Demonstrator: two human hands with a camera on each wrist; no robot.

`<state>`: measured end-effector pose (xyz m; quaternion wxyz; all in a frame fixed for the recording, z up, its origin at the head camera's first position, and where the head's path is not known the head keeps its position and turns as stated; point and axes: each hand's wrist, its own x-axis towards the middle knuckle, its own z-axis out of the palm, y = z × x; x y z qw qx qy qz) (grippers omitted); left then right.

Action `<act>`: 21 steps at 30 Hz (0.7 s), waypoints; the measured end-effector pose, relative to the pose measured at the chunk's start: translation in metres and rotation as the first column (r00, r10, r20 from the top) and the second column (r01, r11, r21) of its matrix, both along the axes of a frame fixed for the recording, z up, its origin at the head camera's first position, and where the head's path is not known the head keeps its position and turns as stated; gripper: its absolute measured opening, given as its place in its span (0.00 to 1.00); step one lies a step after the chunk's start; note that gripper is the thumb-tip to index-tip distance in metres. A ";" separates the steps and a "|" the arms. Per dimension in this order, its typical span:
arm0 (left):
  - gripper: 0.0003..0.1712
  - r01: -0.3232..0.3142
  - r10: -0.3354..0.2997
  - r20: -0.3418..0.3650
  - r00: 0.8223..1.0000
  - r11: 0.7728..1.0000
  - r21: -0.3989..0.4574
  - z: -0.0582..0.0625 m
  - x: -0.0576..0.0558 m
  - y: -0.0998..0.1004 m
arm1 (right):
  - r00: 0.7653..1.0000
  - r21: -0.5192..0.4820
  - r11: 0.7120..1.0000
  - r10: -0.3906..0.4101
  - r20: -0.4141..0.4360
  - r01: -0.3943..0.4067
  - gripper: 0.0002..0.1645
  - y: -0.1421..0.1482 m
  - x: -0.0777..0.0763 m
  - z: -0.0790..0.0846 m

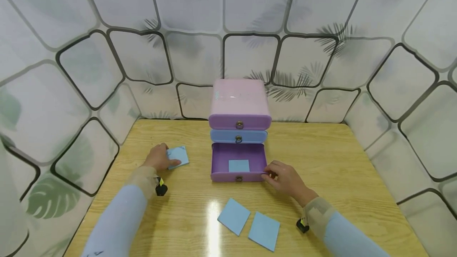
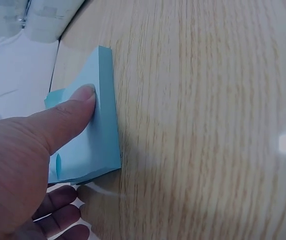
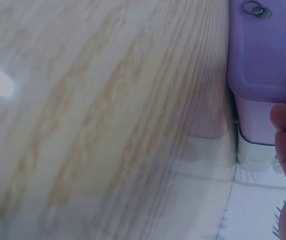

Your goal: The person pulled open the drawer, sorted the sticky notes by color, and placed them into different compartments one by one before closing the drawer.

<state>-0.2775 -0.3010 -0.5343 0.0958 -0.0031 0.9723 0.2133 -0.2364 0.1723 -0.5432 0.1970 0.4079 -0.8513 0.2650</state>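
My left hand (image 1: pixel 158 158) pinches a light blue sticky note pad (image 1: pixel 178 154) at the left of the table. In the left wrist view the thumb presses the top of the pad (image 2: pixel 90 135), while other fingers curl below it. At the middle back stands a small drawer unit (image 1: pixel 240 98) with a pink top. Its bottom purple drawer (image 1: pixel 223 177) is pulled out, and a blue note pad (image 1: pixel 239 165) lies inside. My right hand (image 1: pixel 285 177) holds that drawer's front right corner with thumb and fingertips. The right wrist view shows the drawer's front (image 3: pixel 265 55) and ring pull.
Two more blue note pads, one on the left (image 1: pixel 233 216) and one on the right (image 1: pixel 264 231), lie flat in front of the drawer unit. The blue middle drawer (image 1: pixel 228 135) is closed. Patterned fabric walls (image 1: pixel 196 58) border the wooden table (image 1: pixel 321 150).
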 end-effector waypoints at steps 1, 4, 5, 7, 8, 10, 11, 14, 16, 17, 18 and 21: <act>0.47 -0.004 0.004 -0.005 1.000 1.000 0.006 0.000 0.001 0.000 | 1.000 -0.002 1.000 0.003 -0.003 -0.003 0.07 0.000 0.000 0.000; 0.39 -0.017 0.017 -0.013 1.000 1.000 0.024 0.000 0.002 0.001 | 1.000 -0.005 1.000 0.007 -0.010 -0.007 0.07 0.000 0.001 0.000; 0.37 -0.022 0.022 -0.014 1.000 0.999 0.031 0.000 0.003 0.001 | 1.000 -0.005 1.000 0.008 -0.011 -0.008 0.07 0.000 0.001 0.000; 0.33 -0.035 0.035 -0.013 0.999 0.998 0.045 0.000 0.004 0.001 | 1.000 -0.006 1.000 0.009 -0.014 -0.009 0.07 0.000 0.000 0.000; 0.32 -0.042 0.042 -0.012 0.999 0.998 0.052 0.001 0.004 0.000 | 1.000 -0.007 1.000 0.011 -0.014 -0.011 0.07 0.000 0.000 0.000; 0.30 -0.053 0.053 -0.007 0.999 0.996 0.067 0.002 0.005 0.000 | 1.000 -0.011 1.000 0.014 -0.014 -0.014 0.07 -0.001 0.000 0.000; 0.30 -0.056 0.056 -0.003 0.998 0.996 0.075 0.002 0.005 0.000 | 1.000 -0.012 1.000 0.014 -0.014 -0.015 0.08 -0.001 0.000 0.000; 0.29 -0.062 0.061 0.016 0.998 0.994 0.093 0.004 0.004 0.000 | 1.000 -0.015 1.000 0.014 -0.013 -0.014 0.08 0.000 -0.001 -0.001; 0.28 -0.058 0.056 0.026 0.998 0.993 0.101 0.005 0.004 0.000 | 1.000 -0.011 1.000 0.010 -0.008 -0.010 0.07 0.000 -0.001 -0.002; 0.28 -0.055 0.052 0.029 0.998 0.993 0.102 0.005 0.004 0.000 | 1.000 -0.009 1.000 0.008 -0.007 -0.008 0.07 0.000 -0.001 -0.002; 0.28 -0.053 0.050 0.028 0.998 0.993 0.103 0.005 0.004 0.000 | 1.000 -0.008 1.000 0.007 -0.006 -0.007 0.07 0.000 -0.001 -0.002; 0.28 -0.039 0.038 0.018 0.999 0.995 0.097 0.004 0.005 -0.001 | 1.000 -0.007 1.000 0.008 -0.006 -0.008 0.07 -0.001 -0.001 -0.002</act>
